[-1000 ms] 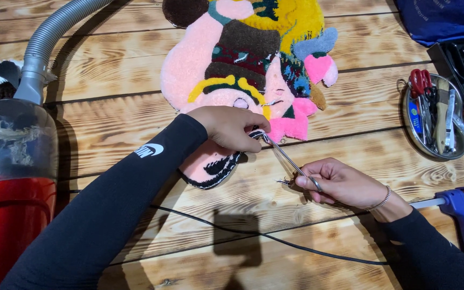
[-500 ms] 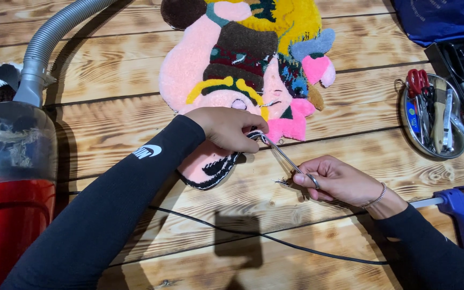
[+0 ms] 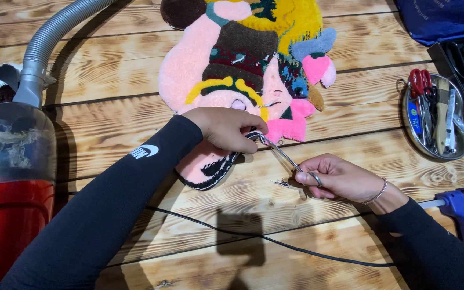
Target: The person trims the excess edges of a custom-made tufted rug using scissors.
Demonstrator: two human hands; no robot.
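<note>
Head cam: your left hand (image 3: 226, 128) pinches the tufted rug (image 3: 232, 64) edge on the desk (image 3: 108, 118), and your right hand (image 3: 334, 178) is closed on thin scissors (image 3: 283, 156) with tips at that edge. Slip there and you'll nick good pile or a fingertip. Versus a second ago, your right hand has edged slightly up.

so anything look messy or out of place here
Only small things: dark yarn scraps lie loose on the wooden table by the right hand, and a black cord trails across the boards. The tufted rug looks undamaged.
</note>
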